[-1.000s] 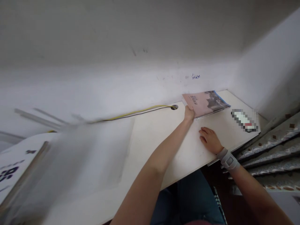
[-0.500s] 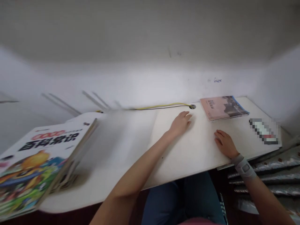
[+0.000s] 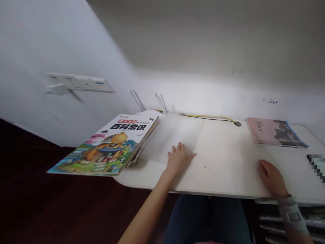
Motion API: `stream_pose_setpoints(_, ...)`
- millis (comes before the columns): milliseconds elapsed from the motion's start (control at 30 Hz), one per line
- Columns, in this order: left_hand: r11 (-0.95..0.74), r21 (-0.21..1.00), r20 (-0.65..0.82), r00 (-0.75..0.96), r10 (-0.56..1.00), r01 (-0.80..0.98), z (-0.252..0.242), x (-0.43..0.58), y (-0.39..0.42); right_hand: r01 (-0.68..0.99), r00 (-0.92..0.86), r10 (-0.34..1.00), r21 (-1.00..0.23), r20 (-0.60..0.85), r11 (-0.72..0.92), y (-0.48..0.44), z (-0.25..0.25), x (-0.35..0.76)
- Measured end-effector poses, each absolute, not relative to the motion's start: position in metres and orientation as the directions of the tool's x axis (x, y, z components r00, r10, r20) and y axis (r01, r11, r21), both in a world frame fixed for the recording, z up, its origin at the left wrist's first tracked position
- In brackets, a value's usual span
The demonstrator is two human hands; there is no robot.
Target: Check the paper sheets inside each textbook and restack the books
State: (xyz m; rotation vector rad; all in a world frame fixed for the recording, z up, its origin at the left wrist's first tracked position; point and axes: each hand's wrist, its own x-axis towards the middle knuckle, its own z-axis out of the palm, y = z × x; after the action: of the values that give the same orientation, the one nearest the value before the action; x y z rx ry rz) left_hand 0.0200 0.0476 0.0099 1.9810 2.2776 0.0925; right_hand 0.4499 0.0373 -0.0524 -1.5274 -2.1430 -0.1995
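My left hand point(image 3: 178, 158) lies palm down with fingers spread on a pale, smooth sheet or mat point(image 3: 162, 142) that covers part of the white desk point(image 3: 223, 169). To its left, a large colourful book point(image 3: 114, 145) tops a stack and overhangs the desk's rounded corner. My right hand point(image 3: 273, 179), a grey watch point(image 3: 293, 215) on its wrist, rests on the desk toward the right with fingers loosely bent and nothing in them. Beyond that hand is a pink-covered book point(image 3: 276, 133) near the back wall.
Yellow and black cables point(image 3: 210, 117) run along the wall into a round desk hole point(image 3: 238, 124). A pixelated flat object point(image 3: 318, 166) lies at the right edge. A socket panel with a plug point(image 3: 83, 83) is on the left wall. Shiny packages point(image 3: 273, 223) sit below the desk.
The view has turned left, bringing the socket panel into sight. My left hand has moved from near the cable hole toward the book stack, its fingers spreading. My right hand stays on the desk.
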Motion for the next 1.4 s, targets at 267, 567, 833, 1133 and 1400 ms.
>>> stream_pose_setpoints(267, 0.076, 0.305, -0.065, -0.059, 0.996, 0.949, 0.022, 0.009, 0.050, 0.887, -0.324, 0.840, -0.168, 0.436, 0.430, 0.014, -0.037, 0.394)
stream_pose_setpoints(567, 0.215, 0.295, -0.040, -0.213, 0.976, 0.931, 0.039, -0.012, 0.049, 0.834, -0.415, 0.802, -0.174, 0.430, 0.524, 0.004, -0.028, 0.338)
stream_pose_setpoints(833, 0.261, 0.336, -0.025, -0.268, 0.963, 0.905, 0.036, -0.019, 0.054, 0.828, -0.422, 0.809, -0.190, 0.408, 0.528, -0.002, -0.027, 0.327)
stream_pose_setpoints(1133, 0.286, 0.359, -0.012, -0.302, 0.953, 0.889, 0.063, 0.005, 0.051, 0.722, -0.397, 0.840, -0.439, 0.370, 0.535, -0.017, -0.024, 0.271)
stream_pose_setpoints(1400, -0.325, 0.788, 0.348, 0.056, 0.936, 0.523, 0.125, 0.101, 0.003, 0.505, -0.004, 0.895, -0.771, 0.447, 0.388, -0.021, -0.013, 0.200)
